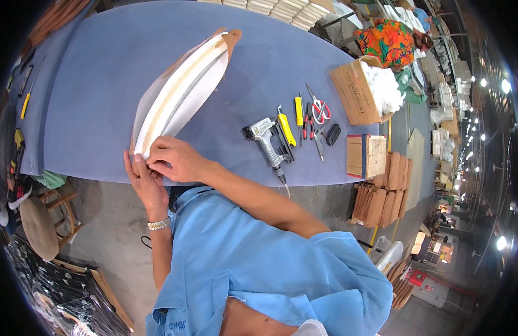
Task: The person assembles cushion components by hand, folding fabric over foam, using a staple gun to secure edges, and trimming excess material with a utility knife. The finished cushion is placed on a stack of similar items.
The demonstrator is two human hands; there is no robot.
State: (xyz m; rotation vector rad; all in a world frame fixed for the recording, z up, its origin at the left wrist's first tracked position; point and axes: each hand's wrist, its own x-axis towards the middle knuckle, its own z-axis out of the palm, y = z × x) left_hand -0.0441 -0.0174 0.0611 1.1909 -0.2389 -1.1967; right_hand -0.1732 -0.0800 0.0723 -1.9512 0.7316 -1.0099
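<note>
A long, curved padded panel (178, 92) with white covering, a tan strip down its middle and brown fabric at its ends lies slantwise on the blue-covered table (96, 112). My left hand (145, 183), below a wrist with a metal watch (159, 224), grips the panel's near end from beneath and the left side. Against the same end, my right hand (178, 161) presses with thumb and fingers pinched at the edge. What lies exactly between those fingertips is hidden. The panel's far end rests away from both hands.
Right of the panel lie a staple gun (267, 143) with a hose, yellow cutters (286, 127), scissors (319, 111) and pliers (308, 120). Beyond stand a carton of white stuffing (357, 95) and a wooden box (366, 157). A person in an orange patterned top (386, 43) is at the far right.
</note>
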